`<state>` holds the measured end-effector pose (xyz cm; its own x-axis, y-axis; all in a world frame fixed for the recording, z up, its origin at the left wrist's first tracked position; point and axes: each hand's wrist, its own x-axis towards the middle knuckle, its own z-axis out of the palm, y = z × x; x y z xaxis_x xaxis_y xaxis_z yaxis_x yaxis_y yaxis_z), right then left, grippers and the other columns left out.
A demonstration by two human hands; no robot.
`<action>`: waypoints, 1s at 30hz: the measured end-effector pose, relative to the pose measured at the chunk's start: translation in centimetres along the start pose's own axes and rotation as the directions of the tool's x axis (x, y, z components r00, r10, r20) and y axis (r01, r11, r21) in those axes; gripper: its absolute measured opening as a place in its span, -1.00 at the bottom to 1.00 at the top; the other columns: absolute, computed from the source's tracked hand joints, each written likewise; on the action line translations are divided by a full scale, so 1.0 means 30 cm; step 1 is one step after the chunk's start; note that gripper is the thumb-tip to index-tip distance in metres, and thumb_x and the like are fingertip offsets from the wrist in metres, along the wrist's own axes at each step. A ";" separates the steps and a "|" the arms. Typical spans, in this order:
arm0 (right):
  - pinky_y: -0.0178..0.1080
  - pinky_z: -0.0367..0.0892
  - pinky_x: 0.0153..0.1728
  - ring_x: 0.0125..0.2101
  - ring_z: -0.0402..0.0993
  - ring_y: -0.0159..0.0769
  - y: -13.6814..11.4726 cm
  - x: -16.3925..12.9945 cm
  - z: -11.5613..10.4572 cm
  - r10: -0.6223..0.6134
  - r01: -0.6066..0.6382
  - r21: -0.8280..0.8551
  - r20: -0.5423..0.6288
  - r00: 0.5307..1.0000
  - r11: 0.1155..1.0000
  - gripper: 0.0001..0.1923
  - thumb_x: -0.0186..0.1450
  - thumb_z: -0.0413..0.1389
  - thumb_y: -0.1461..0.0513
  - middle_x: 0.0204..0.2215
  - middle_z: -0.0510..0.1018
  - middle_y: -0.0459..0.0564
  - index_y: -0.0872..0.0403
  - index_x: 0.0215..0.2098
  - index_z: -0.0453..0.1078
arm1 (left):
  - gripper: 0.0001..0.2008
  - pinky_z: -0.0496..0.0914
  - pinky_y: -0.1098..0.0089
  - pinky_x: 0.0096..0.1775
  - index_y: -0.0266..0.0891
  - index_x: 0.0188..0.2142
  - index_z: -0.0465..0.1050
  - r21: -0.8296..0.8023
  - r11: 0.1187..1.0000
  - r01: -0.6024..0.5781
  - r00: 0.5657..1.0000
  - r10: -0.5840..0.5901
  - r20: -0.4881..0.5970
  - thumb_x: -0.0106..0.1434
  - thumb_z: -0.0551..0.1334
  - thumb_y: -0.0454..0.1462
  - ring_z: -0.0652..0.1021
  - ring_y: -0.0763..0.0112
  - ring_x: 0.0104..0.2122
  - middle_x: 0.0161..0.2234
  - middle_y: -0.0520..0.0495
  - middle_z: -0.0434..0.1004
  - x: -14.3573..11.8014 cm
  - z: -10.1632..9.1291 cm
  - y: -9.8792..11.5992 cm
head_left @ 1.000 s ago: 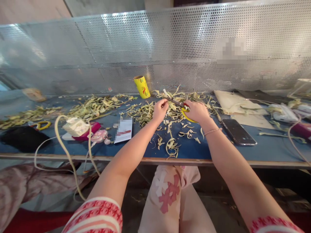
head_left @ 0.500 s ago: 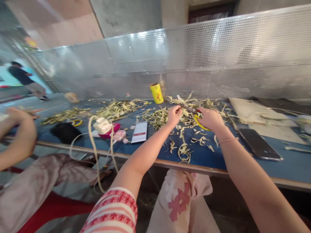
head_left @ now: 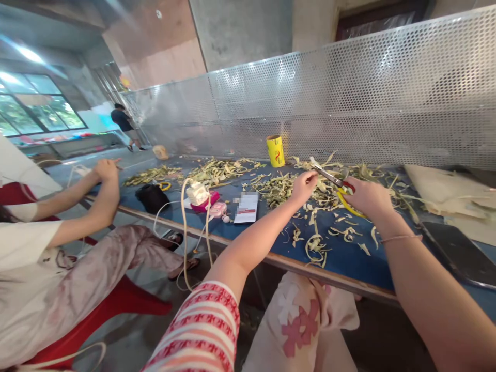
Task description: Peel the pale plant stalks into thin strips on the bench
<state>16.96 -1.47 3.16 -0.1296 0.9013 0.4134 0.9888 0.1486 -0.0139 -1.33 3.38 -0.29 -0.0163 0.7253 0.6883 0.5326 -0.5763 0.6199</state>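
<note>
Head view swung left; right hand (head_left: 366,197) keeps gripping scissors (head_left: 340,188).

A long workbench with a blue top (head_left: 349,258) and a pale wooden front edge is running diagonally across the view. A shiny perforated sheet-metal screen (head_left: 349,98) is standing upright along its far side and is catching bright reflections. Behind the screen, a grey concrete pillar (head_left: 240,31) is rising beside a pinkish-tan plastered wall (head_left: 163,46); a dark-framed opening (head_left: 380,20) is showing at upper right. At far left, large multi-pane windows (head_left: 39,111) are letting in daylight (green foliage is showing through them). A red plastic chair (head_left: 116,305) is standing on the grey concrete floor (head_left: 127,341) beneath the bench.
</note>
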 end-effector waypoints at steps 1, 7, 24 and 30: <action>-0.23 0.19 -0.43 -0.38 0.50 -0.12 -0.001 -0.002 -0.003 0.000 0.000 0.001 0.002 1.000 1.000 -0.62 0.19 0.04 0.00 -0.35 0.61 0.05 -0.07 -0.09 0.42 | -0.84 0.42 0.45 -0.37 -0.30 -0.28 0.46 -0.032 0.999 0.016 1.000 -0.015 0.015 0.25 0.10 -0.41 0.50 0.50 -0.47 -0.46 -0.03 0.52 0.002 0.001 -0.001; -0.25 0.22 -0.41 -0.35 0.52 -0.14 0.004 -0.003 0.005 0.023 -0.023 0.035 -0.007 1.000 0.999 -0.63 0.19 0.05 0.01 -0.34 0.62 0.04 -0.06 -0.09 0.42 | -0.80 0.41 0.40 -0.37 -0.32 -0.18 0.47 -0.350 0.885 0.307 0.951 -0.302 0.072 0.23 0.13 -0.37 0.44 0.51 -0.53 -0.46 0.00 0.50 0.011 0.008 -0.013; -0.12 0.36 -0.20 -0.10 0.49 -0.03 0.066 0.028 0.098 0.210 -0.228 0.082 0.188 0.959 0.970 -0.56 0.22 0.05 0.13 -0.12 0.54 0.27 0.15 0.02 0.32 | -0.85 0.40 0.49 -0.33 -0.24 -0.42 0.26 -0.597 0.687 0.415 0.905 -0.378 0.195 0.16 0.03 -0.48 0.45 0.62 -0.53 -0.52 0.06 0.45 0.022 0.012 0.015; -0.02 0.32 -0.06 0.06 0.35 0.09 0.050 0.015 0.095 0.209 -0.210 -0.012 0.193 0.959 0.978 -0.58 0.21 0.05 0.21 0.00 0.40 0.42 0.25 0.00 0.38 | -0.84 0.41 0.44 -0.32 -0.23 -0.41 0.23 -0.591 0.698 0.404 0.915 -0.314 0.254 0.13 0.02 -0.49 0.47 0.57 -0.53 -0.53 0.07 0.45 0.012 0.014 0.009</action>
<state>18.17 0.32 0.75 0.0676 0.9737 0.2174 0.9948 -0.0492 -0.0892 -0.82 3.64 -0.04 0.0331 0.9400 0.3396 -0.1351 -0.3324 0.9334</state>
